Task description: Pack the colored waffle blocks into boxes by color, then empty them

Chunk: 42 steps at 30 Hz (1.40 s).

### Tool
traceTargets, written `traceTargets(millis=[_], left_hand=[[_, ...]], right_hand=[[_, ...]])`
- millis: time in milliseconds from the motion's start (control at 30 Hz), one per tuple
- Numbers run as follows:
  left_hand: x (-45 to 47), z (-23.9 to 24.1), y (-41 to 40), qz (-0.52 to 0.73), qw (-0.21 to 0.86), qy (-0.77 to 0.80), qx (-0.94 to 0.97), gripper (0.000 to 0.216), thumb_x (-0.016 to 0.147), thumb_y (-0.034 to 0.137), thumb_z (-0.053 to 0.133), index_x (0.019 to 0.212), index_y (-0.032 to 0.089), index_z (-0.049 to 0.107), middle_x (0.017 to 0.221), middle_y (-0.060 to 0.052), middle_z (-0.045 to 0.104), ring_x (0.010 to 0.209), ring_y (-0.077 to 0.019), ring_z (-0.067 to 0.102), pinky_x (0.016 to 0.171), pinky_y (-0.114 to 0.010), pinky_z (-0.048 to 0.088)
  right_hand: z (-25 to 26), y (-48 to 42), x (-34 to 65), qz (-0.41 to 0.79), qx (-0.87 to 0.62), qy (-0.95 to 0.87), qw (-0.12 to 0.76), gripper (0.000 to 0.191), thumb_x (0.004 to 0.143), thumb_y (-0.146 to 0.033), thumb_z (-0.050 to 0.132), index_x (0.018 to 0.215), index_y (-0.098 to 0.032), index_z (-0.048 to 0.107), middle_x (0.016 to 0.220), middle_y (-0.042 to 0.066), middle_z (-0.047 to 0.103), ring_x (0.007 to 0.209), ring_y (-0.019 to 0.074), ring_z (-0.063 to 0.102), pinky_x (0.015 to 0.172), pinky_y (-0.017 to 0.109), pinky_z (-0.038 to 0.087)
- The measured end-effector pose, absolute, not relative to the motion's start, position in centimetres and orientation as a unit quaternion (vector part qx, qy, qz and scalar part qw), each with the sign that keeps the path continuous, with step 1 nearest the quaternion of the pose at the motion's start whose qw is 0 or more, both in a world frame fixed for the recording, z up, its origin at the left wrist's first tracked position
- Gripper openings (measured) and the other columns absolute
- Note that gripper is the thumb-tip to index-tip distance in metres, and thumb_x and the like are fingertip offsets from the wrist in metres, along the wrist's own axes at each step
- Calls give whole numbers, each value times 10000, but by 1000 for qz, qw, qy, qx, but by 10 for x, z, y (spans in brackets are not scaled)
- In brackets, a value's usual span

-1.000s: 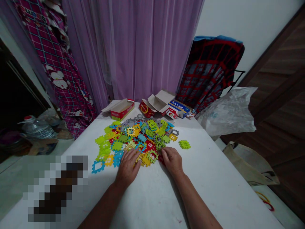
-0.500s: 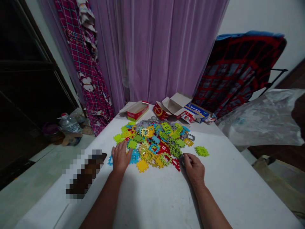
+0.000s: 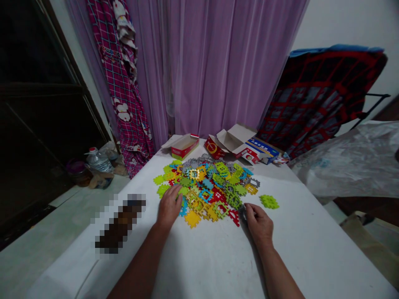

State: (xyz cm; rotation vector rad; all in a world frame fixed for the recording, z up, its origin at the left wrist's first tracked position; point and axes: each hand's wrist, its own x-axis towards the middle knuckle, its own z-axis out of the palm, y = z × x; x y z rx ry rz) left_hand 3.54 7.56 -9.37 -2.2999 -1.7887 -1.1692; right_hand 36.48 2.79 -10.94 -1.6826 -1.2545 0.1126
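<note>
A heap of colourful interlocking plastic tiles (image 3: pixel 207 182) with notched edges lies on the white table, in green, yellow, blue, red and grey. My left hand (image 3: pixel 169 207) rests at the heap's left edge, fingers stretched over some tiles and partly covering a blue one (image 3: pixel 183 208). At the right front of the heap, my right hand (image 3: pixel 259 223) is closed, thumb and fingers pinching a dark grey tile (image 3: pixel 242 213). A red tile (image 3: pixel 233 216) lies just left of it. Apart from the heap, a lime green tile (image 3: pixel 269 202) sits beyond my right hand.
Opened cardboard boxes stand at the table's far edge: a red and green one (image 3: pixel 185 148), a red one (image 3: pixel 230 143) and a blue one (image 3: pixel 262 150). A blurred-out dark object (image 3: pixel 120 224) lies at left. Clear plastic sheeting (image 3: pixel 349 160) hangs at right.
My left hand has slid right, further onto the heap's edge, covering blue tiles that showed before. My right hand keeps its pinch on the grey tile. The whole view has shifted slightly.
</note>
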Motion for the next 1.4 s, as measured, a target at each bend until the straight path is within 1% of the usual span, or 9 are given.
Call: traceTargets(millis=[167, 433, 700, 900, 1000, 1067, 1167, 1267, 1400], left_hand=[[1, -91, 89, -250, 6, -717, -651, 525, 838, 357, 537, 1281, 73, 538, 1355, -233, 538, 1275, -334, 493, 1069, -489, 381], [6, -80, 108, -198, -63, -723, -659, 332, 730, 273, 633, 1050, 209, 692, 1144, -125, 698, 1069, -288, 637, 937, -371, 461], [24, -53, 117, -249, -133, -700, -656, 379, 912, 361, 426, 1095, 158, 688, 1058, -83, 734, 998, -226, 667, 830, -302, 498], [72, -44, 142, -281, -166, -632, -703, 443, 887, 468, 514, 1263, 252, 603, 1330, -25, 611, 1221, -182, 556, 1024, -286, 417], [52, -36, 167, -279, -154, -683, -657, 534, 891, 488, 473, 1328, 188, 540, 1473, -98, 460, 1380, -243, 385, 1134, -391, 296], [28, -33, 183, -270, -150, -737, -601, 632, 873, 527, 456, 1378, 147, 476, 1524, -175, 354, 1426, -353, 273, 1136, -562, 217], [2, -35, 205, -252, -173, -769, -562, 680, 856, 564, 435, 1385, 138, 462, 1501, -222, 368, 1394, -422, 308, 1094, -661, 192], [-1, -41, 221, -244, -206, -752, -577, 664, 845, 585, 441, 1350, 159, 504, 1431, -202, 479, 1326, -397, 431, 1086, -612, 263], [21, -50, 232, -260, -232, -702, -621, 623, 851, 576, 439, 1312, 169, 538, 1391, -132, 546, 1290, -279, 500, 1064, -397, 375]], right_hand=[[-108, 28, 364, 49, -689, -516, 506, 517, 789, -623, 476, 781, -181, 743, 808, 99, 747, 629, 205, 638, 651, 320, 513], [-107, 29, 362, 62, -685, -504, 523, 516, 784, -622, 484, 782, -175, 743, 811, 102, 749, 657, 209, 655, 656, 319, 514], [-106, 29, 361, 83, -680, -495, 535, 502, 780, -604, 489, 785, -168, 738, 813, 102, 744, 645, 205, 654, 660, 331, 521], [-108, 29, 361, 72, -672, -496, 546, 463, 804, -567, 484, 797, -174, 728, 824, 100, 740, 694, 208, 655, 677, 318, 518], [-113, 30, 363, 34, -666, -508, 545, 422, 829, -516, 473, 815, -174, 719, 851, 105, 734, 776, 222, 656, 750, 337, 511], [-118, 33, 366, -15, -666, -513, 541, 428, 845, -499, 451, 867, -166, 717, 915, 116, 730, 874, 244, 649, 837, 378, 493], [-126, 44, 370, -78, -676, -511, 525, 473, 867, -487, 421, 1034, -137, 692, 1089, 151, 692, 1026, 275, 610, 924, 437, 453], [-128, 64, 372, -90, -690, -523, 491, 538, 877, -507, 405, 1165, -118, 640, 1222, 181, 626, 1135, 294, 561, 951, 460, 439], [-124, 89, 366, -51, -723, -551, 413, 591, 879, -520, 406, 1281, -121, 574, 1302, 200, 568, 1187, 310, 540, 947, 467, 451]])
